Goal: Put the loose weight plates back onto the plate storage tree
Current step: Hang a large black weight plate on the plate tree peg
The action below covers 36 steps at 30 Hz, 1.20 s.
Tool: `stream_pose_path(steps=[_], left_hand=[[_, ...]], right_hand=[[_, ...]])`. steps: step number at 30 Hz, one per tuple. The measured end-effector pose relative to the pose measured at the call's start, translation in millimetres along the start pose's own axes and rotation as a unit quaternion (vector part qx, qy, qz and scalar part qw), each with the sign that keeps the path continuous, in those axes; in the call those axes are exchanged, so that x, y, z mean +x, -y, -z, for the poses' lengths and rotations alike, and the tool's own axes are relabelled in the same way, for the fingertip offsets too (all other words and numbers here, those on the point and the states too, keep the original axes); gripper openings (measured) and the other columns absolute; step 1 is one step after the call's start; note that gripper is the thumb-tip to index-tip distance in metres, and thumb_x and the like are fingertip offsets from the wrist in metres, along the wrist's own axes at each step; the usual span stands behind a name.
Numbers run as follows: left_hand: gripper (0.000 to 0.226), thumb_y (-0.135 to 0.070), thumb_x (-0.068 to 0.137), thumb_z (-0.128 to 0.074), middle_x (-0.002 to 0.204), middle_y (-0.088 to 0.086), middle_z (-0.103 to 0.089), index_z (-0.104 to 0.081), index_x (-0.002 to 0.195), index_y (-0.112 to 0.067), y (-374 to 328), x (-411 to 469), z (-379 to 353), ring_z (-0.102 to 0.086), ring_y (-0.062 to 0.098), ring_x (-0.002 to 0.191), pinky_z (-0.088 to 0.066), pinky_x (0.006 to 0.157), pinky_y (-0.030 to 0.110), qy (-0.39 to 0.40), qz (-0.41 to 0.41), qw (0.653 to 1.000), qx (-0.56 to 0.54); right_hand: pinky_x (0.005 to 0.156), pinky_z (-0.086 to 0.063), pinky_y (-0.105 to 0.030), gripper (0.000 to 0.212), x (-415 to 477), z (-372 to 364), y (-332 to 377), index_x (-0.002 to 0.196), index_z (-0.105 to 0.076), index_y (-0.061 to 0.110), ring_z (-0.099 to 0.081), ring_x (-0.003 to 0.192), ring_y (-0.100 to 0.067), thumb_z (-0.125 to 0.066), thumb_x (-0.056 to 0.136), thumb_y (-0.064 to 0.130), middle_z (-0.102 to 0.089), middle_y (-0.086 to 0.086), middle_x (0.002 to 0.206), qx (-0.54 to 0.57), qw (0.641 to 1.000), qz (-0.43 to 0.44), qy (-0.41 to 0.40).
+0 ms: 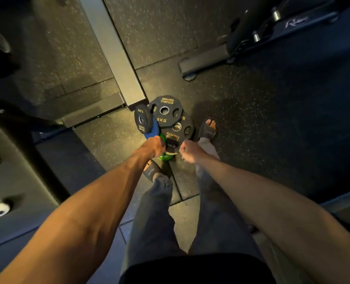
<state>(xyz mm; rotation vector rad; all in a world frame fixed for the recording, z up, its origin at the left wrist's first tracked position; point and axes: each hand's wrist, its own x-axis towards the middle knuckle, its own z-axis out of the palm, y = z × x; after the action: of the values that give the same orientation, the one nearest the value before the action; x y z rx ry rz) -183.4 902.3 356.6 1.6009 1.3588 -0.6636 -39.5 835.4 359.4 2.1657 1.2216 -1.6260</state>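
Your left hand (154, 145) curls over the near rim of the plate pile (177, 133) on the floor by your feet, its grip hidden; your right hand (188, 150) hangs fisted and empty just beside. This looks like pick-up: next, secure one plate and lift. The top black plate (165, 111) reads HAMMER STRENGTH, 5KG.
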Motion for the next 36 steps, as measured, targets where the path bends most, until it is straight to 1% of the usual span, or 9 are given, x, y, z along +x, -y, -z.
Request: stream_pose_path(steps=[4, 10, 15, 19, 23, 26, 29, 33, 36], left_hand=[[0.035, -0.016, 0.1, -0.05, 0.131, 0.021, -0.059, -0.057, 0.13, 0.002, -5.0, 88.0, 9.1, -0.058, 0.035, 0.12, -0.047, 0.1, 0.04, 0.015, 0.035, 0.999, -0.017], [0.034, -0.012, 0.1, -0.044, 0.129, 0.021, -0.061, -0.059, 0.128, 0.0, -13.6, 212.3, 18.3, -0.061, 0.034, 0.116, -0.051, 0.092, 0.039, 0.048, 0.066, 0.996, -0.02], [0.034, -0.012, 0.101, -0.047, 0.128, 0.025, -0.06, -0.056, 0.129, 0.005, 2.7, 321.6, 18.4, -0.058, 0.039, 0.118, -0.05, 0.081, 0.02, -0.011, 0.109, 0.994, -0.022], [0.039, -0.012, 0.1, -0.043, 0.131, 0.027, -0.055, -0.045, 0.135, 0.006, 30.8, 409.7, 20.7, -0.056, 0.042, 0.12, -0.046, 0.099, 0.044, -0.047, 0.108, 0.993, 0.018], [0.051, -0.012, 0.099, -0.047, 0.141, 0.027, -0.047, -0.033, 0.143, 0.008, 52.0, 480.0, 9.0, -0.049, 0.04, 0.13, -0.043, 0.105, 0.043, -0.029, 0.131, 0.988, 0.075], [0.06, -0.021, 0.1, -0.049, 0.149, 0.021, -0.036, -0.025, 0.15, 0.003, 60.1, 519.7, -4.0, -0.038, 0.035, 0.138, -0.036, 0.111, 0.041, -0.014, 0.192, 0.979, 0.075], [0.052, -0.024, 0.101, -0.05, 0.147, 0.016, -0.033, -0.032, 0.147, -0.007, 72.3, 545.5, -13.6, -0.036, 0.032, 0.136, -0.034, 0.111, 0.042, -0.055, 0.243, 0.965, 0.086], [0.056, -0.019, 0.098, -0.056, 0.145, 0.02, -0.04, -0.03, 0.144, -0.003, 100.7, 560.9, -23.7, -0.042, 0.035, 0.136, -0.039, 0.11, 0.042, -0.025, 0.249, 0.968, 0.025], [0.064, -0.014, 0.09, -0.067, 0.141, 0.022, -0.048, -0.032, 0.141, -0.001, 110.6, 566.2, -25.9, -0.049, 0.039, 0.132, -0.042, 0.106, 0.043, -0.04, 0.227, 0.973, -0.004]], right_hand=[[0.098, -0.054, -0.045, 0.017, 91.8, 14.6, -5.2, 0.098, -0.063, 0.008, -0.066, 0.115, -0.04, -0.047, 0.1, 0.012, -0.069, -0.025, 0.12, 0.036, 0.999, -0.025, 0.01], [0.09, -0.054, -0.038, 0.03, 223.9, 26.8, -13.4, 0.112, -0.069, 0.002, -0.066, 0.115, -0.038, -0.045, 0.097, 0.014, -0.07, -0.023, 0.119, 0.034, 0.998, -0.055, 0.028], [0.096, -0.052, -0.04, 0.032, 325.7, 22.7, -29.2, 0.12, -0.066, 0.002, -0.061, 0.124, -0.038, -0.049, 0.097, 0.016, -0.066, -0.022, 0.128, 0.031, 0.995, -0.093, 0.006], [0.102, -0.052, -0.045, 0.043, 402.7, 10.8, -50.9, 0.136, -0.049, 0.005, -0.059, 0.125, -0.038, -0.053, 0.096, 0.016, -0.058, -0.019, 0.138, 0.097, 0.981, -0.166, -0.009], [0.104, -0.05, -0.051, 0.066, 463.2, -6.0, -70.3, 0.153, -0.021, 0.009, -0.054, 0.129, -0.038, -0.052, 0.098, 0.027, -0.049, -0.02, 0.147, 0.139, 0.962, -0.234, -0.006], [0.1, -0.052, -0.053, 0.069, 494.9, -22.5, -75.2, 0.153, -0.017, 0.012, -0.052, 0.129, -0.04, -0.053, 0.099, 0.032, -0.046, -0.02, 0.147, 0.17, 0.953, -0.249, -0.013], [0.095, -0.056, -0.052, 0.071, 515.7, -37.5, -72.9, 0.154, -0.013, 0.019, -0.055, 0.125, -0.039, -0.055, 0.098, 0.032, -0.046, -0.019, 0.145, 0.207, 0.946, -0.245, -0.035], [0.09, -0.055, -0.041, 0.077, 529.5, -44.3, -70.8, 0.155, -0.008, 0.018, -0.058, 0.121, -0.035, -0.058, 0.097, 0.026, -0.051, -0.016, 0.14, 0.212, 0.937, -0.261, -0.096], [0.077, -0.041, -0.032, 0.077, 523.8, -46.3, -74.9, 0.156, -0.008, 0.009, -0.062, 0.114, -0.034, -0.055, 0.098, 0.026, -0.057, -0.018, 0.132, 0.133, 0.958, -0.227, -0.115]])
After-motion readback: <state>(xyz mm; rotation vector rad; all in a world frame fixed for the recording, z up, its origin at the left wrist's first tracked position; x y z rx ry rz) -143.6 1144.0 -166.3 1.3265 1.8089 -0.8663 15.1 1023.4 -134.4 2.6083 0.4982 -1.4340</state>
